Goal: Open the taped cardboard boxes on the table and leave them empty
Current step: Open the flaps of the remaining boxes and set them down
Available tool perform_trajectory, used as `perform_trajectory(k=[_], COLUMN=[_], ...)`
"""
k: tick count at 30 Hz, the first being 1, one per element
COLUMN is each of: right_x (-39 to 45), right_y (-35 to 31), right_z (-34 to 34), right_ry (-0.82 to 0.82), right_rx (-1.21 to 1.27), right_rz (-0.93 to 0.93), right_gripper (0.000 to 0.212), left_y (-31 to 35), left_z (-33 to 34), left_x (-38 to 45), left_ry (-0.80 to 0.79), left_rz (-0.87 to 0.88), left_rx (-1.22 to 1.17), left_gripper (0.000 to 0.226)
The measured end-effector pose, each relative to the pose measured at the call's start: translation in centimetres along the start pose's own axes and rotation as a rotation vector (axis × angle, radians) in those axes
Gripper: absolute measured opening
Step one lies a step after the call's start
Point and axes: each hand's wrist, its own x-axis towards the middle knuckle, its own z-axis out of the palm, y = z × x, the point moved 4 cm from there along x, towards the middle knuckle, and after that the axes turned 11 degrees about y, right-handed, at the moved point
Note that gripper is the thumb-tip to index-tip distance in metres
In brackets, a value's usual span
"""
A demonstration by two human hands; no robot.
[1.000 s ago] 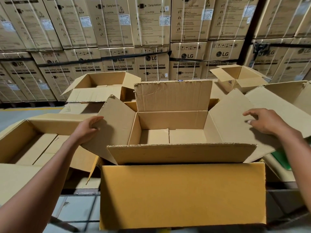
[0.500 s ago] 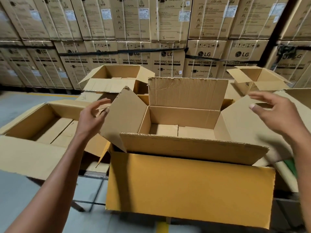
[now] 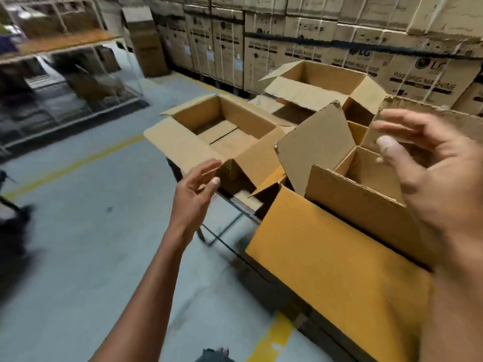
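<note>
Fingers of both hands hang loosely spread, holding nothing: left hand (image 3: 194,190) before the left box (image 3: 222,131), right hand (image 3: 428,173) over the near box (image 3: 339,257). Three open boxes show on the table frame (image 3: 235,205), the third (image 3: 321,84) behind. Since a moment ago both hands have let go of the near box's flaps and the view has swung left

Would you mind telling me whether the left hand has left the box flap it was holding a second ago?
Yes: the left hand has pulled back off the flap.

stacked washing-machine cartons (image 3: 326,56), metal shelving (image 3: 65,61), grey floor (image 3: 91,244)
</note>
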Motion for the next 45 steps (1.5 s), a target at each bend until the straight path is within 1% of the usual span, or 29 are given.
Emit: perform_trajectory(k=[4,8,11,15,20,26,30,33,37,41,45], right_x=[-4.3,-8.7,-11.6,-14.2,-14.7,-11.0,-7.2,-4.1,-0.1,3.5,7.0], right_y=[-0.4,2.0,4.2,6.4,8.2,9.8,11.1,11.8,12.3,13.1,14.8], right_z=[8.5,17.1,23.2,30.1,35.9,43.1,50.0,55.9,63.3,69.2,75.4], right_ry=[-0.212,-0.34,-0.387,-0.405,-0.419,-0.361,-0.306,-0.275,-0.297,-0.296,-0.256], right_rx=[0.135,0.17,0.152,0.109,0.071,0.001,0.026,0.036,0.053,0.042,0.013], right_rz=[0.116,0.264,0.379,0.463,0.526,0.536,0.534,0.515,0.524,0.537,0.559], right_gripper=[0.031,0.031,0.032,0.033,0.034,0.031,0.03,0.031,0.03,0.029,0.029], left_y=[-2.6,-6.1,-8.3,-10.8,-13.6,-17.2,-19.5,-21.0,-22.7,-24.4,-27.2], left_z=[-4.8,-9.0,-12.4,-16.6,-19.5,-21.4,-22.5,-24.0,-26.1,-27.2,-27.0], left_x=[-1.8,-1.9,-0.8,2.2,7.2,15.0,22.6,28.7,36.3,43.3,50.9], left_ry=[0.089,0.113,0.127,0.15,0.123,0.095,0.049,0.044,0.061,0.074,0.005], left_rz=[-0.142,-0.26,-0.327,-0.371,-0.401,-0.419,-0.397,-0.383,-0.375,-0.382,-0.377], left_rx=[0.009,0.049,0.066,0.072,0.075,0.045,0.056,0.073,0.083,0.04,0.009], left_gripper=[0.033,0.032,0.033,0.033,0.032,0.031,0.032,0.032,0.033,0.034,0.034])
